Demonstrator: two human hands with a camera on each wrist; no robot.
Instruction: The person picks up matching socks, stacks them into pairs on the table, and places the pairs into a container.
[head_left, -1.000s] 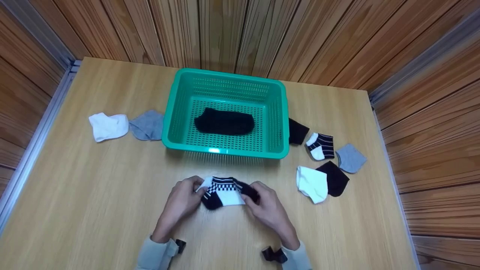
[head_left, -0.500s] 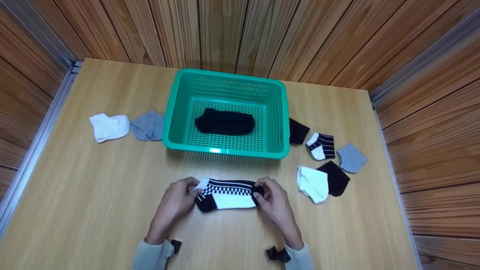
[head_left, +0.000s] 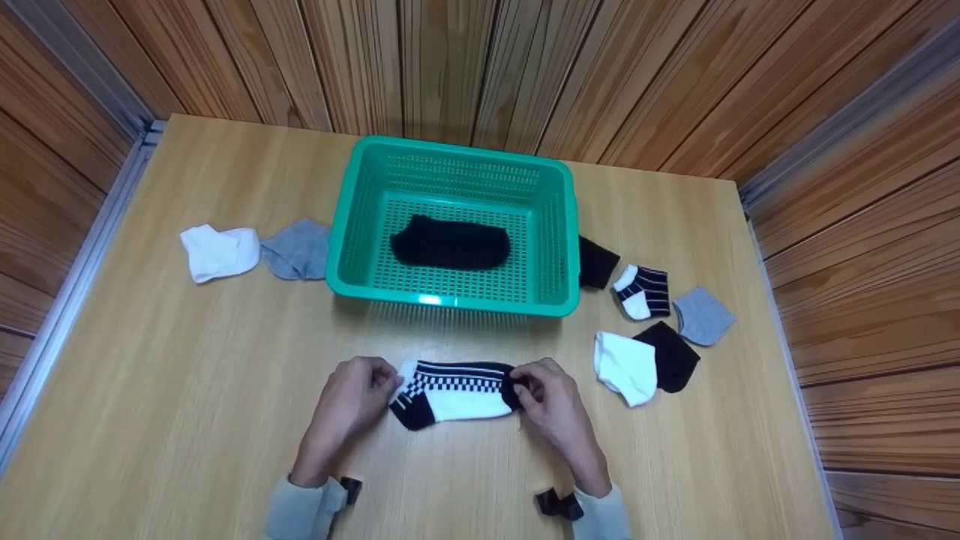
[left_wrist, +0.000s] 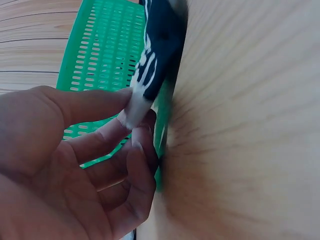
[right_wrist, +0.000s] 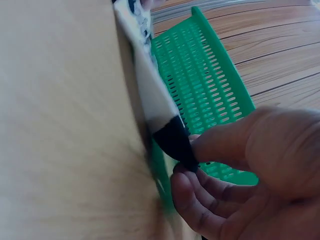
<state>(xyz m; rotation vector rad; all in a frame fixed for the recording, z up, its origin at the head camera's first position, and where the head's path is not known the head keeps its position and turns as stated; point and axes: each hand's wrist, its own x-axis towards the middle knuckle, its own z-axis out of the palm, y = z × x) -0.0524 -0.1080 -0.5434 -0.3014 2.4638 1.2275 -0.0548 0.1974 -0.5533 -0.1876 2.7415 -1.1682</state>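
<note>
A black-and-white checkered ankle sock is stretched out flat between both hands, in front of the basket. My left hand pinches its white cuff between thumb and fingers, which the left wrist view shows close up at the cuff. At the other end, my right hand pinches the black toe; in the right wrist view the black toe sits between thumb and forefinger. The sock's black heel points toward the body.
Behind the hands stands a green plastic basket with a black sock inside. To its left lie a white sock and a grey sock. Folded black, striped, grey and white socks lie on the right.
The sock was bunched with its toe end folded; it has been drawn out to full length as the hands moved apart. In the last half second it has shifted slightly toward the body.
</note>
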